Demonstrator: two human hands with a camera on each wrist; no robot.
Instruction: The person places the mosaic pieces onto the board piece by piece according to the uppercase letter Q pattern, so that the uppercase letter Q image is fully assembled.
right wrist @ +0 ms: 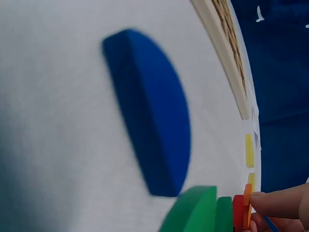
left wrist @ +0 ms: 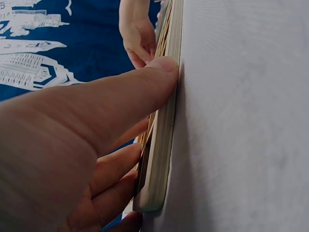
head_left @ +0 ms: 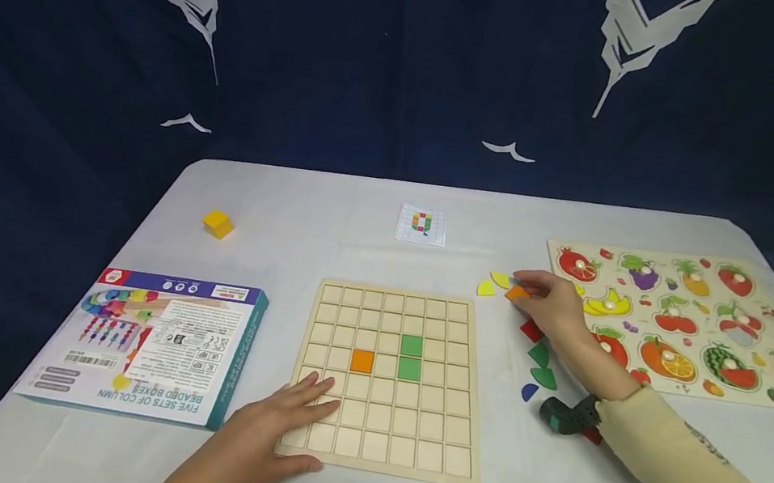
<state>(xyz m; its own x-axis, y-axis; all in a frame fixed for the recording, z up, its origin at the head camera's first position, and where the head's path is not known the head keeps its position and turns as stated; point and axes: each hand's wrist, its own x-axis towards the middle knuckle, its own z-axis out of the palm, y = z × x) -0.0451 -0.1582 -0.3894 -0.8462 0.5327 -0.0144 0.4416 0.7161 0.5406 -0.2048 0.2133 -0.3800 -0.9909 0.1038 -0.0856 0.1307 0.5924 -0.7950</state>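
Observation:
A wooden grid board [head_left: 379, 418] lies on the table with two green square tiles [head_left: 410, 357] and one orange square tile [head_left: 361, 361] in its cells. My left hand [head_left: 270, 432] rests on the board's near left corner, fingers spread; the left wrist view shows its thumb [left wrist: 161, 65] against the board's edge. Beyond the board's right side, my right hand [head_left: 554, 308] pinches another orange tile [head_left: 516, 293] at its fingertips. Yellow pieces [head_left: 486, 288] lie just left of that hand. Below it are a red piece [head_left: 532, 330], green pieces [head_left: 543, 377] and a blue half-round piece [right wrist: 161, 111].
A small pattern card [head_left: 422, 224] lies behind the board. At the right is a fruit puzzle board [head_left: 689, 367], partly under the right forearm. A boxed set [head_left: 152, 349] and a yellow cube [head_left: 218, 224] are at the left. A dark wrist device [head_left: 565, 416] hangs under the right wrist.

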